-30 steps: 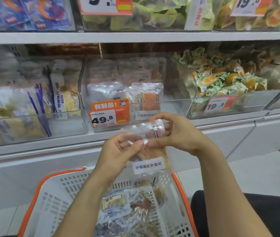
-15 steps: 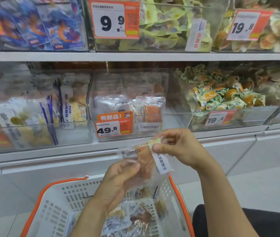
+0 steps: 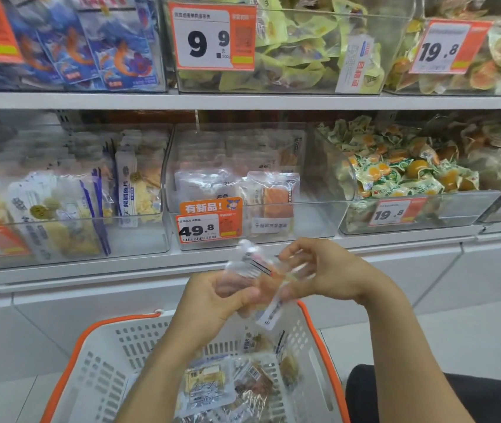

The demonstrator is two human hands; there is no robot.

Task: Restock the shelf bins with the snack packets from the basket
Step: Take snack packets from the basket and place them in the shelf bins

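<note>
A clear snack packet [image 3: 261, 279] with orange contents and a white label, blurred so its print cannot be read, sits at the centre of the view above the basket [image 3: 90, 355]. The left hand [image 3: 212, 300] grips its 9 o'clock side; the right hand [image 3: 322, 270] pinches its 3 o'clock edge. At 12 o'clock the clear shelf bin [image 3: 313, 215] holds two similar packets behind a 49.8 price tag [image 3: 209, 222]. At 6 o'clock, the white, orange-rimmed basket holds more packets.
</note>
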